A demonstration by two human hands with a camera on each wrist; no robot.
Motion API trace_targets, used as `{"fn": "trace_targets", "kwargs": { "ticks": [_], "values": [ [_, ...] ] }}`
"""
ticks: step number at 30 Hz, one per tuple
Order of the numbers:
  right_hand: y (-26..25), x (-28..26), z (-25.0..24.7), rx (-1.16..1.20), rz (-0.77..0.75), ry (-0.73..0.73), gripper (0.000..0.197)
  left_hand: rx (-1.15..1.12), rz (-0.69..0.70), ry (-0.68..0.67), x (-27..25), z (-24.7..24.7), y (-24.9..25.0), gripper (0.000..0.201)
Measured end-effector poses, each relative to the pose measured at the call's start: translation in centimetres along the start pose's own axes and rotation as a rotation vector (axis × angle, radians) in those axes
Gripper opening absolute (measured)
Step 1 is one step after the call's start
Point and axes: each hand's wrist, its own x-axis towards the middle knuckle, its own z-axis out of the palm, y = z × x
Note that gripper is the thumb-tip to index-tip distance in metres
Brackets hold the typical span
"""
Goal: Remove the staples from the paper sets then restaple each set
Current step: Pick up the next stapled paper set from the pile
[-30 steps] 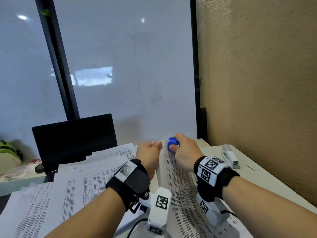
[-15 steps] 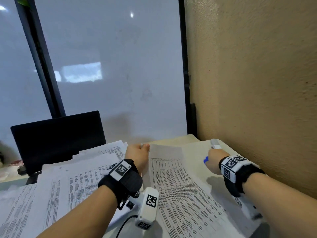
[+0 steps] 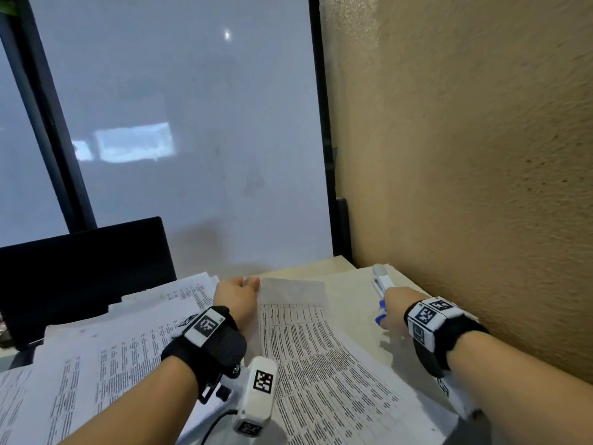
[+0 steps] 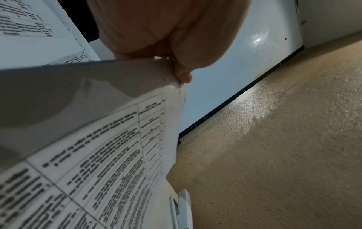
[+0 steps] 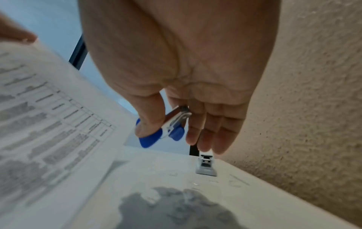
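Left hand grip pinches paper set corner. Right hand grip holds blue staple remover above table, near stapler.

Pale cream bench set against a textured tan wall.

Covered across left and middle by overlapping printed paper sets, one sheaf with table text curving toward the near edge, its far corner lifted off the surface. Bare at the far right, with a white stapler lying flat near the wall, lengthwise toward the far edge, and a few small loose staples scattered just in front of it. Black laptop standing open at the back left, behind the papers.
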Motion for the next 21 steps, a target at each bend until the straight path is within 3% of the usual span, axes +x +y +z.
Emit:
{"fn": "trace_targets", "kwargs": {
  "ticks": [4, 7, 10, 12, 15, 18, 19, 21],
  "values": [
    [-0.3, 0.6, -0.4, 0.35, -0.144, -0.062, 0.027, -0.048, 0.03, 0.048, 0.7, -1.2, 0.7, 0.022],
    [-1.7, 0.3, -0.6, 0.697, -0.27, -0.114, 0.023, -0.16, 0.029, 0.084, 1.2, -2.5, 1.3, 0.025],
    [-3.5, 0.2, -0.7, 0.85, -0.367, -0.155, 0.018, -0.426, -0.045, 0.121, 2.0, -4.0, 1.3, 0.025],
    [-4.8, 0.3, -0.7, 0.934, -0.401, -0.109, 0.022, -0.545, -0.104, 0.162, 2.8, -5.1, 0.8, 0.025],
    [-7.1, 0.4, -1.3, 1.109, -0.421, 0.01, 0.026, -0.499, -0.186, 0.101, 2.7, -7.1, 0.0, 0.04],
    [-9.9, 0.7, -2.5, 1.252, -0.447, 0.084, 0.028, -0.325, -0.255, -0.149, 1.4, -8.5, -1.1, 0.033],
    [-10.9, 0.9, -2.8, 1.267, -0.45, 0.113, 0.028, -0.259, -0.256, -0.178, 1.0, -8.7, -1.7, 0.028],
    [-12.9, 1.5, -2.8, 1.213, -0.46, 0.152, 0.022, -0.166, -0.241, -0.097, 0.8, -9.5, -3.3, 0.017]
  ]
}}
